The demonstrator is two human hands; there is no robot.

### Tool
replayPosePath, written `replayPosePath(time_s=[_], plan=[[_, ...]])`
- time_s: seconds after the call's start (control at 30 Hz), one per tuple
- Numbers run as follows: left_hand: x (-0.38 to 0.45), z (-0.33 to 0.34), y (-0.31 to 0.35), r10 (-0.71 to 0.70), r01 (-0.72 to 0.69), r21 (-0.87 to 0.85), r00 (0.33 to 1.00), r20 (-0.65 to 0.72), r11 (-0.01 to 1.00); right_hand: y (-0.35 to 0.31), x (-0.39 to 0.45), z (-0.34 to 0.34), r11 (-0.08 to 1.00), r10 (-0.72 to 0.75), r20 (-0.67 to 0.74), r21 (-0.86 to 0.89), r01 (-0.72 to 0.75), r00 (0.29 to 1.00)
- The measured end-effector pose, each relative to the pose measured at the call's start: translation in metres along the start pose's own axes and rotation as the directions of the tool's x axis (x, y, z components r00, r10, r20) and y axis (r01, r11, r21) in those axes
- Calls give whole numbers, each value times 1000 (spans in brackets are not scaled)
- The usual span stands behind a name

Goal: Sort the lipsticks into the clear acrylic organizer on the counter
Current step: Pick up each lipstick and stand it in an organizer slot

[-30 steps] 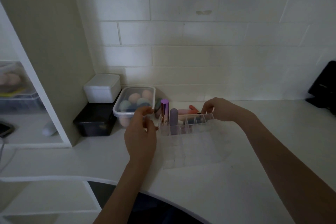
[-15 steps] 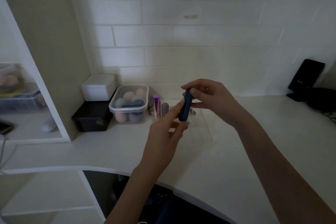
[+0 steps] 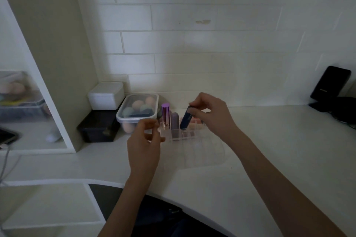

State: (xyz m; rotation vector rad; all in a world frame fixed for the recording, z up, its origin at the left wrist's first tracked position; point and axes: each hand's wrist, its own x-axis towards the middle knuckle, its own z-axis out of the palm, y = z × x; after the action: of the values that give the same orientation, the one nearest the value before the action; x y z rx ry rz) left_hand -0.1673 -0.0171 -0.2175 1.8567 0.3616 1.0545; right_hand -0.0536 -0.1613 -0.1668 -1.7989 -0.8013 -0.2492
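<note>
A clear acrylic organizer (image 3: 204, 152) stands on the white counter (image 3: 269, 150). In its back row stand a shiny purple lipstick (image 3: 165, 114) and a mauve lipstick (image 3: 175, 124). My right hand (image 3: 211, 113) pinches the top of a dark blue lipstick (image 3: 186, 120), tilted, with its lower end at a back-row slot beside the mauve one. My left hand (image 3: 144, 142) hovers at the organizer's left end with fingers loosely curled and nothing in them. Pink and red lipsticks (image 3: 194, 122) lie behind the organizer, partly hidden by my right hand.
A clear lidded tub of makeup sponges (image 3: 137, 113) sits left of the organizer, next to a white box (image 3: 106, 95) on a black box (image 3: 99, 127). A shelf partition (image 3: 57, 75) rises at the left. A black phone stand (image 3: 330, 84) is at the far right.
My right hand has lowered the dark blue lipstick from mid-air to the organizer's back row. My left hand let go of it and dropped back toward the organizer's left end.
</note>
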Motion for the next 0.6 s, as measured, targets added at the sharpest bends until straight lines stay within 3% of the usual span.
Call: replayPosePath(time_s=[0.17,0.23,0.3,0.4,0.5,0.6], plan=[[30,-10,-11,32,-32,37,999,8,999,4,9,12,992,4,197,-127,22,980],[49,-15,-14,147,-160,186,986,84,969,6,15,10,986,15,196,-165,18,981],[75,-19,-12,292,-363,419,930,224,833,7,21,4,988,51,176,-151,-24,983],[120,-13,3,373,-606,483,784,496,632,13,30,-3,991,84,142,-119,-67,986],[160,20,15,244,-688,468,672,699,555,22,47,0,974,117,150,-212,-84,982],[179,64,8,-39,-720,499,551,833,482,26,62,6,967,151,192,-234,-105,970]])
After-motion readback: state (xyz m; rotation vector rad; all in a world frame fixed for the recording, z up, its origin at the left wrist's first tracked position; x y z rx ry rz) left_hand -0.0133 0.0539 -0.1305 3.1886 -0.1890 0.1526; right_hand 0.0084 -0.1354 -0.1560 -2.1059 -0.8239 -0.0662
